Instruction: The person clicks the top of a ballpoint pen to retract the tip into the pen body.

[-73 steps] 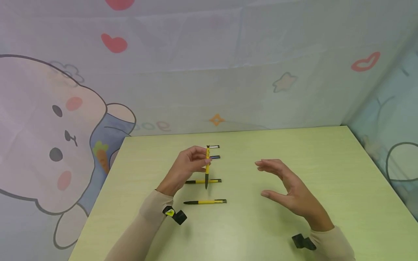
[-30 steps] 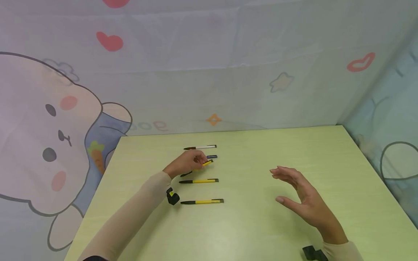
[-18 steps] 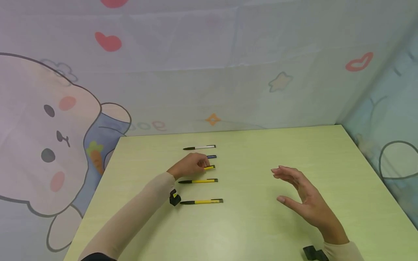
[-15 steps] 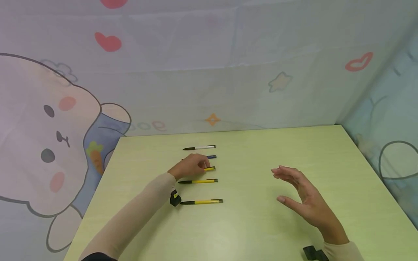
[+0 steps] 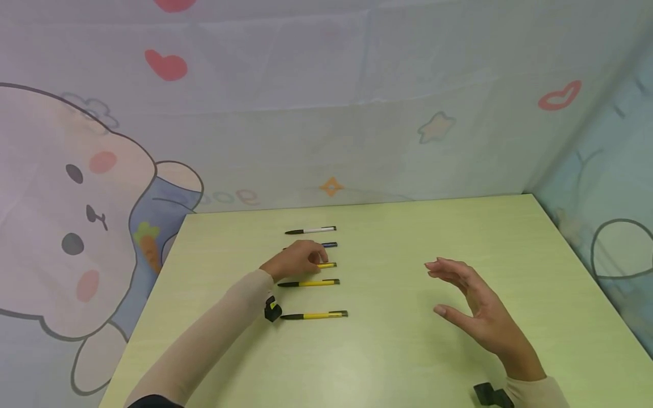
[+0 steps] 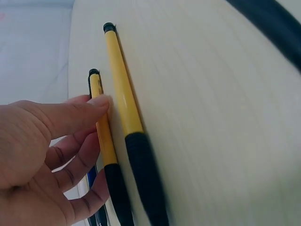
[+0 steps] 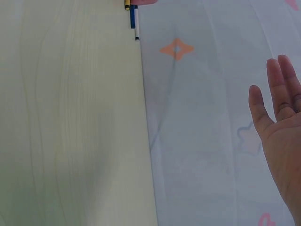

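My left hand [image 5: 298, 259] pinches a yellow pen [image 6: 109, 146] between thumb and fingers, low at the table. This pen has a black grip and a black clip end. In the head view most of it is hidden under the hand, and only its right end shows. It lies between a blue pen [image 5: 330, 245] behind and another yellow pen [image 5: 318, 283] in front, roughly parallel to both. A white pen [image 5: 318, 230] is farthest back, and one more yellow pen [image 5: 321, 315] lies nearest. My right hand [image 5: 471, 306] hovers over the table's right side, fingers relaxed, holding nothing.
All the pens lie crosswise on a pale yellow-green table [image 5: 398, 351], clip ends to the right. A printed cloth backdrop [image 5: 306, 141] rises along the table's far edge and continues on the right side.
The left hand has turned the yellow pen from pointing toward me to crosswise and lowered it between the blue and yellow pens. The right hand has shifted slightly right.
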`<state>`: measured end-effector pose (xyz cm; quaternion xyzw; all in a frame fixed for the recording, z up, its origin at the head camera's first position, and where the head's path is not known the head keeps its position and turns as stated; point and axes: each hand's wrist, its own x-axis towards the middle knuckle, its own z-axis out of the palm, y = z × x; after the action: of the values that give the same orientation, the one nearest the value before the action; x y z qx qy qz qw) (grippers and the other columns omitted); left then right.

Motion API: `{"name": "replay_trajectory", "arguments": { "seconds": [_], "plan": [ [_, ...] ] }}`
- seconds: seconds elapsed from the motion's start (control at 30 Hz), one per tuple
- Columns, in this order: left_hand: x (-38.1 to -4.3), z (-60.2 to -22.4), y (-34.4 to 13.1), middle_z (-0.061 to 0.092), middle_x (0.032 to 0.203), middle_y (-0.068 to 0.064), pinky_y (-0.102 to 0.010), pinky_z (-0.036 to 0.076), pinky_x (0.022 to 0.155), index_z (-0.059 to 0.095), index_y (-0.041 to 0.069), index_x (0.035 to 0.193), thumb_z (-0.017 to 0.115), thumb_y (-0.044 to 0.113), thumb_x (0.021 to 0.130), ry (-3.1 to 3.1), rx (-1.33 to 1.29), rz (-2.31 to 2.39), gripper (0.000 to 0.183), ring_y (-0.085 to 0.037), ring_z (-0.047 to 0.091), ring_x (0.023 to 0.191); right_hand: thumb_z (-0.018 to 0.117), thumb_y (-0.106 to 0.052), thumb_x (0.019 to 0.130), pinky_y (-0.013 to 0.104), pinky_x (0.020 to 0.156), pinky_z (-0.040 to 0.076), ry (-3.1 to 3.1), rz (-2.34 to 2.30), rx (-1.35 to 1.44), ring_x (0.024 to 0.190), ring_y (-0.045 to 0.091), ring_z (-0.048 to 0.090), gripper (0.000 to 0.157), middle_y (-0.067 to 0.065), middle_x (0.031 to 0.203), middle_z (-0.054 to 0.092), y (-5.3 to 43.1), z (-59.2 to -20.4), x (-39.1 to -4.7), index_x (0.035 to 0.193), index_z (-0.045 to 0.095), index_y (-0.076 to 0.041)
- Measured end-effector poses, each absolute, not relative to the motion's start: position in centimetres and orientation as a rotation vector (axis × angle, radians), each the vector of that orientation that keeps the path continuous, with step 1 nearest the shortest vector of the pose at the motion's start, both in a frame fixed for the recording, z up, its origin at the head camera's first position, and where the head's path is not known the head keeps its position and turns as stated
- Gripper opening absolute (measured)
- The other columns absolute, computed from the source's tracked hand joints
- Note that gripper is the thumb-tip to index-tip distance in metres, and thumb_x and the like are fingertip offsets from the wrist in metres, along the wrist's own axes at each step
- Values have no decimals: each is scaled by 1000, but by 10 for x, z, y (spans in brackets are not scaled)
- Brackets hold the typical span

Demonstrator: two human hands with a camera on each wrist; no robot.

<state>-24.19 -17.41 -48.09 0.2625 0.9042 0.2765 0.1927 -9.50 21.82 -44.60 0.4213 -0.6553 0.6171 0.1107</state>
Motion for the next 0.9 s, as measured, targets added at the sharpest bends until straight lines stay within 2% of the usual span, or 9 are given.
{"name": "replay_trajectory", "arguments": {
  "seconds": [0.23,0.47,0.73,0.9],
  "plan": [
    [-243,-475,-180,67,107,1,-36,52,91,72,16,113,75,8,92,2541,799,818,23,-15,60,99,66,28,77,30,116,37,-1926,1819,1233,133,27,51,74,37,139,45,219,-449,-97,142,30,24],
    [-241,-467,-183,68,115,-3,-38,52,94,70,11,120,72,7,94,2504,823,898,27,-18,62,102,67,27,77,30,116,38,-1916,1816,1248,134,27,51,74,36,140,45,218,-450,-98,141,30,25],
    [-226,-464,-186,66,112,0,-37,52,94,68,14,124,70,10,96,2492,830,923,28,-14,61,102,66,28,77,30,116,38,-1938,1814,1231,133,29,52,75,35,140,46,217,-448,-97,142,31,24],
    [-212,-465,-185,67,117,-3,-36,52,93,67,11,127,69,8,96,2492,844,882,31,-15,62,104,66,28,77,30,116,38,-1925,1826,1243,133,28,51,74,36,140,46,215,-446,-97,142,30,24]
  ]
}}
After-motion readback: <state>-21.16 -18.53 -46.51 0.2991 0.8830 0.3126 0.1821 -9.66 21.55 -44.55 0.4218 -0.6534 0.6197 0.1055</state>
